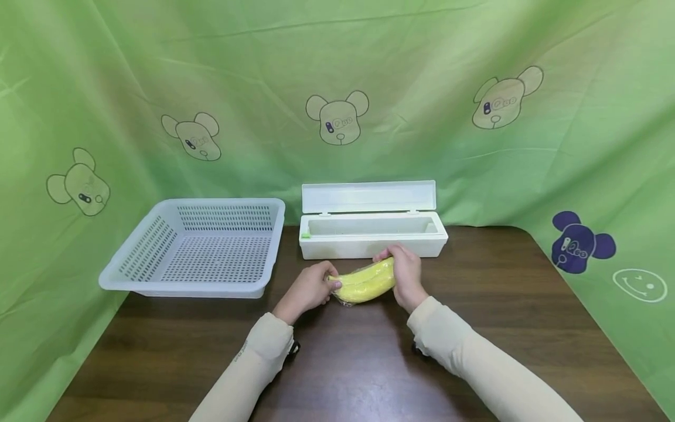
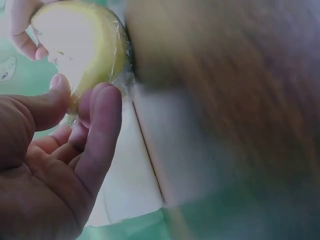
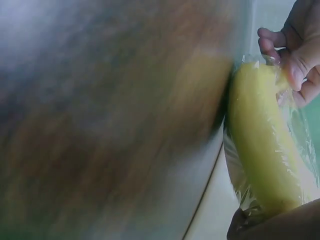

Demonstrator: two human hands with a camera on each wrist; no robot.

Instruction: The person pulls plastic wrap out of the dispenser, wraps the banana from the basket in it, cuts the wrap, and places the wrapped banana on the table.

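Yellow bananas [image 1: 366, 283] wrapped in clear plastic film are held between both hands, in front of the white box. My left hand [image 1: 312, 286] pinches the film and the banana tip at the left end with thumb and fingers, as the left wrist view also shows. Around the right end, my right hand [image 1: 407, 274] grips the bananas with curled fingers. In the right wrist view the film [image 3: 300, 135] bulges loosely along one side of the fruit [image 3: 260, 135].
A long white box [image 1: 369, 246] with its lid [image 1: 369, 197] raised stands at the back of the brown table [image 1: 348, 363]. To its left sits a white perforated basket [image 1: 192, 286]. A green printed curtain [image 1: 253, 88] encloses the back and sides.
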